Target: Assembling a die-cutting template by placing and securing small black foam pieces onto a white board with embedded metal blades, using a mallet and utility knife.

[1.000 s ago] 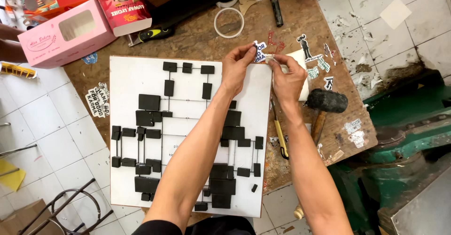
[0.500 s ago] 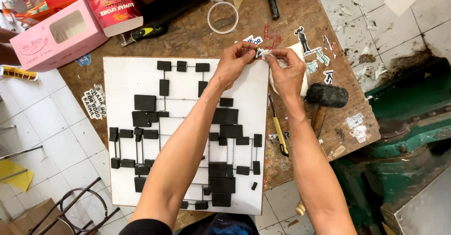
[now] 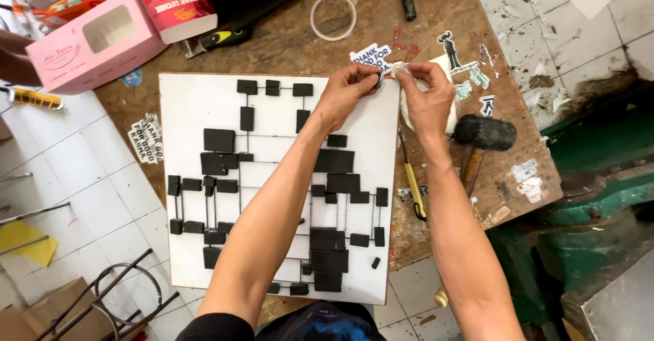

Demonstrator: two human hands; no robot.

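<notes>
A worn wooden table (image 3: pixel 286 48) stands on a white tiled floor (image 3: pixel 75 177). At the table's far left corner lies a pink box (image 3: pixel 95 41) with a clear window; a red carton (image 3: pixel 178 6) lies just beside it. A white ring (image 3: pixel 333 17) lies near the far edge. A black rubber mallet (image 3: pixel 481 136) rests toward the right edge. A yellow-handled tool (image 3: pixel 411 177) lies between board and mallet. Stickers (image 3: pixel 470 68) dot the tabletop.

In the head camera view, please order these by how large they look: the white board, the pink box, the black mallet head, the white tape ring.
1. White board, by far the largest.
2. Pink box.
3 and 4. Black mallet head and white tape ring look about alike; I would not rank them.
</notes>
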